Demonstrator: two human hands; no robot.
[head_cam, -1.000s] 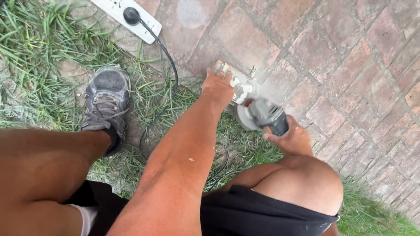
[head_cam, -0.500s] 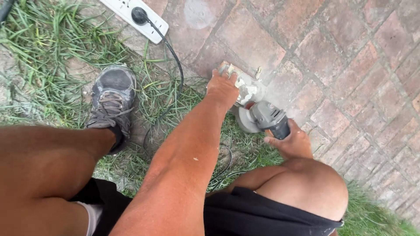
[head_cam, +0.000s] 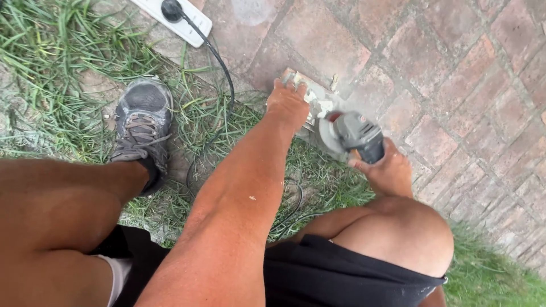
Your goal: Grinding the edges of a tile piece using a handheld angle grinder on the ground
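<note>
Brick paving (head_cam: 443, 68), grass edge (head_cam: 51, 62), white power strip (head_cam: 170, 20), dusty tile piece (head_cam: 315, 99)

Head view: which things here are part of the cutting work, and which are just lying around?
In use:
left hand pressing the pale tile piece
right hand holding the angle grinder
black cable
white power strip

Lying about:
grass
brick paving

Angle grinder (head_cam: 354, 135): grey body, dark handle end, red bit near the head. Lies tilted, disc guard pointing left toward the workpiece, at the edge where brick paving meets grass, centre-right.

Workpiece (head_cam: 314, 101): small pale tile or stone slab, dusty, chipped edges, flat on the bricks just left and far of the grinder, partly covered.
</note>
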